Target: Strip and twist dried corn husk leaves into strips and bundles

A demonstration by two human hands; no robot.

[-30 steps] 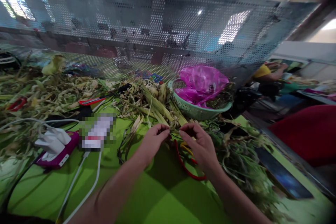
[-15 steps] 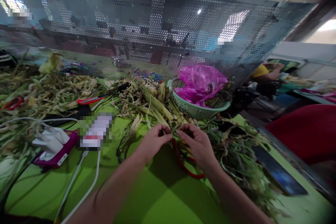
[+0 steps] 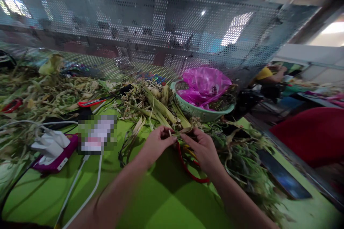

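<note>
My left hand [image 3: 158,144] and my right hand [image 3: 205,148] come together over the green table [image 3: 150,200]. Both are closed in a pinch on a thin, dried leaf strip [image 3: 187,130], stretched between thumbs and fingertips. Under my right hand lies a red loop with some yellow, which looks like a scissors handle [image 3: 184,164]; the hand partly covers it. Just beyond my fingers lies a pile of dried stalks and leaves [image 3: 161,109]. More greenish plant strands [image 3: 244,161] spread to the right of my right forearm.
A green basket [image 3: 205,113] holds a magenta plastic bag [image 3: 206,82]. Leftward are a box cutter [image 3: 91,103], a blurred phone [image 3: 98,134] and a purple power strip [image 3: 55,162] with white plugs. A dark phone [image 3: 285,175] lies right. A perforated metal panel [image 3: 134,35] stands behind.
The leaf strip at my right fingertips now shows broader and browner, and a pale bit sticks up at my left fingers. Both hands stay in nearly the same place.
</note>
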